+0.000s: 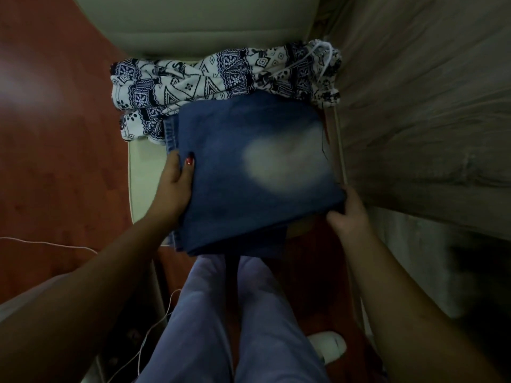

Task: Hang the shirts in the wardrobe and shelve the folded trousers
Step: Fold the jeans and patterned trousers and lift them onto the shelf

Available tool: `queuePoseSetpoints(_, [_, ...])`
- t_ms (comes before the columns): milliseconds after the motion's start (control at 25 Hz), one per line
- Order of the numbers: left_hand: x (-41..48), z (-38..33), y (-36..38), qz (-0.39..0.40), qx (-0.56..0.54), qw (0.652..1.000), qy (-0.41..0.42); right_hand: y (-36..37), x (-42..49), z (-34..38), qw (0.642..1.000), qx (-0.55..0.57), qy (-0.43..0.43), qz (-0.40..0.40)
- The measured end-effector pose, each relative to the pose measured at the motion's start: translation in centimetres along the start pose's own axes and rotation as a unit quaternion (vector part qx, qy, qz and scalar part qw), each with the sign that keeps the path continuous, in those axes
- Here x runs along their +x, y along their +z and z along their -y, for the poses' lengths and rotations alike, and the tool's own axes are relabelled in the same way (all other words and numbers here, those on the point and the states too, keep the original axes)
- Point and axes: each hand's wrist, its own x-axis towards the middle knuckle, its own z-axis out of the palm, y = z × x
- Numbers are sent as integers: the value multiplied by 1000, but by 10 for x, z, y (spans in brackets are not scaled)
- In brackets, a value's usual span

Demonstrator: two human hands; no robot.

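Folded blue jeans (249, 172) with a faded pale patch lie on a cream chair seat (138, 172), their near edge hanging past the seat's front. My left hand (174, 186) grips the jeans' left edge, thumb on top. My right hand (347, 214) holds their right near corner from the side. Behind the jeans lie folded white trousers with a dark blue pattern (221, 76), partly under the jeans' far edge, with a white drawstring at their right end.
The chair's cream backrest (193, 20) rises behind the clothes. A bed with a grey-beige cover (428, 120) is close on the right. Reddish-brown floor (55, 134) spreads on the left, crossed by a thin white cable (55, 243). My legs in lilac trousers (235, 313) stand below.
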Motion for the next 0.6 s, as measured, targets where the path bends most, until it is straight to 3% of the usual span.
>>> queuePoseSetpoints(40, [3,-1,-7,6,-9,1000,-3,-2,-10,-4,999,-4,-39,20])
queuePoseSetpoints(80, [8,2,-15,5,1,1000,-12,1,-24,-4,996,65,-42,33])
queuePoseSetpoints(160, [16,12,-30,-4,89,996,-19,1,-26,-15,978,202,0,60])
queuePoseSetpoints(280, [25,26,-41,-3,222,974,-38,5,-31,-24,976,195,-100,6])
queuePoseSetpoints(440, [28,22,-44,9,226,972,-71,16,-56,-15,948,46,-310,-59])
queuePoseSetpoints(520, [25,18,-50,-11,204,977,-69,26,-73,-19,901,-106,-415,-68])
queuePoseSetpoints(600, [23,12,-53,-42,167,984,-41,35,-81,-31,823,-272,-491,-88])
